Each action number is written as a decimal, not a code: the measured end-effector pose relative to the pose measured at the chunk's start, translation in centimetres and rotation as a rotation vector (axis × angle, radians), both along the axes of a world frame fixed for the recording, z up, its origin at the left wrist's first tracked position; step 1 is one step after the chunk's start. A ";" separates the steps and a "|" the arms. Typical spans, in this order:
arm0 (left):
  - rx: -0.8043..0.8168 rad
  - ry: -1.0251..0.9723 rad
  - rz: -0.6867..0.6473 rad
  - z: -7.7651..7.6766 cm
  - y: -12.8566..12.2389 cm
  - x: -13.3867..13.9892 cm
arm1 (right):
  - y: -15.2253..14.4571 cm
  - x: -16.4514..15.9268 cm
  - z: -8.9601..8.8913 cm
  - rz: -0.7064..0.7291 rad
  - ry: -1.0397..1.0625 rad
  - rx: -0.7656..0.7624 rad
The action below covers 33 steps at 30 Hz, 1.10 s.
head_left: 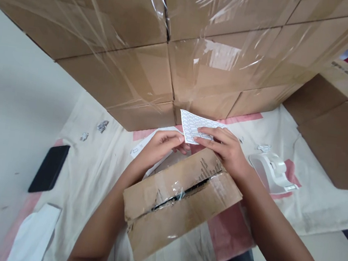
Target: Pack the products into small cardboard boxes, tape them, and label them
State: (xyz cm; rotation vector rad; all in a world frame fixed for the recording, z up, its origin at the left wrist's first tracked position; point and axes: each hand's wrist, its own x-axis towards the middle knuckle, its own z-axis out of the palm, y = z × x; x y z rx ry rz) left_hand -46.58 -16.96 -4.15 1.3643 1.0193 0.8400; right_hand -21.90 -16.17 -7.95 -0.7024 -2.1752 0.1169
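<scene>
A white sheet of stickers [194,122], printed with rows of small outlined rectangles, is held up past the far edge of a small cardboard box [180,204]. My right hand [226,146] grips the sheet, two fingers stretched over its face and the thumb hidden. At the lower left corner, the thumb and forefinger of my left hand [168,141] are pinched together against the sheet. Between my forearms, the box has clear tape and a dark, ragged gap along its seam. Other white paper [141,145] lies partly under my left hand.
Ahead rises a stack of film-wrapped cartons [136,74]. More cartons [343,135] stand at right, near a white plastic device [273,171] like a tape dispenser. On the left are a dark phone-like slab [49,168], crumpled scraps [102,126] and a folded white sheet [35,232] on the cloth.
</scene>
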 end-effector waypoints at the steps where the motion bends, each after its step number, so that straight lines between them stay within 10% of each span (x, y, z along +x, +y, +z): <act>1: 0.011 -0.001 -0.005 0.1 0.0 0.1 | 0.0 0.0 -0.1 0.001 0.003 -0.017; 19: 0.194 0.092 -0.030 -3.2 1.4 0.6 | 1.5 -0.1 -1.9 0.095 0.209 -0.256; 33: 0.098 0.013 0.011 -9.3 1.3 2.6 | 2.9 -1.3 -5.5 0.122 0.060 -0.549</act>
